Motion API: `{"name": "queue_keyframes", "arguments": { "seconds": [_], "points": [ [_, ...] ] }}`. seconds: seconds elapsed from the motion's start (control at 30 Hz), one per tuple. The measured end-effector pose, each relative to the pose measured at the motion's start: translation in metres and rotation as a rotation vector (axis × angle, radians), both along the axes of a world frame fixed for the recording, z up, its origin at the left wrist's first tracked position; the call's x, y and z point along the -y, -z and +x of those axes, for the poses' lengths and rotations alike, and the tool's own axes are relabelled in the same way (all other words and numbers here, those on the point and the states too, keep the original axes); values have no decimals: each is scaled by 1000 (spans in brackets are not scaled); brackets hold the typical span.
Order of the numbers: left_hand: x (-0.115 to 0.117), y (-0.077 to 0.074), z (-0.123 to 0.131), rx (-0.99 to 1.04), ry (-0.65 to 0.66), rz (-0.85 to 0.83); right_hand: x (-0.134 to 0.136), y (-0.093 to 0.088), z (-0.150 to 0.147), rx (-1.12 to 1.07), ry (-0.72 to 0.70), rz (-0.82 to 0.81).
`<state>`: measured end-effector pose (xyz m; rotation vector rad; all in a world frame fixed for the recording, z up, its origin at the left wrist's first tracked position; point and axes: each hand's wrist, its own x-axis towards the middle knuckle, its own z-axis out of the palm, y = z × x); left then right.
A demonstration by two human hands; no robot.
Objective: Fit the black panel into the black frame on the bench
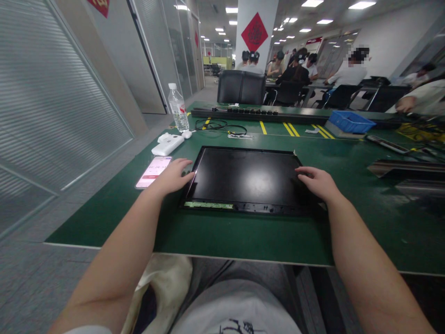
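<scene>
A flat black display panel (243, 178) lies face up on the green table, with a strip of green circuit board (208, 205) exposed along its near edge. At the panel's left edge is my left hand (175, 175), its fingers stretched out and apart; the thumb side meets the frame. My right hand (319, 183) is at the opposite edge, fingers loosely extended with the tips by the bezel. Whether either hand presses on the panel I cannot tell. Just left of my left hand lies a phone (153, 172) with its screen lit.
Beyond the phone are a white device (168, 145) and a water bottle (178, 109). Black cable (219, 125) lies behind the panel. A blue bin (352, 123) stands back right, near dark metal strips (410, 171) and tangled wires (427, 125). Several people sit in the background.
</scene>
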<state>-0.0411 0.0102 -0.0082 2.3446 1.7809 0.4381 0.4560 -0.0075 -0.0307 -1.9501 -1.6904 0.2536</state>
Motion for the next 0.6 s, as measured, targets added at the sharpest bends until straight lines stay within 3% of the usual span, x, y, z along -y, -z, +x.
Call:
{"name": "queue_keyframes", "arguments": {
  "seconds": [0.17, 0.33, 0.47, 0.6],
  "points": [
    [-6, 8, 3, -155, -73, -90, -8, 7, 12, 33, 150, -39],
    [-6, 9, 13, -62, -83, -64, -11, 14, 16, 17, 110, -47],
    [-2, 5, 19, 141, -161, -56, -8, 11, 13, 41, 116, -50],
    [5, -3, 27, 603, -386, -166, -6, 6, 12, 55, 128, -78]
  ]
}}
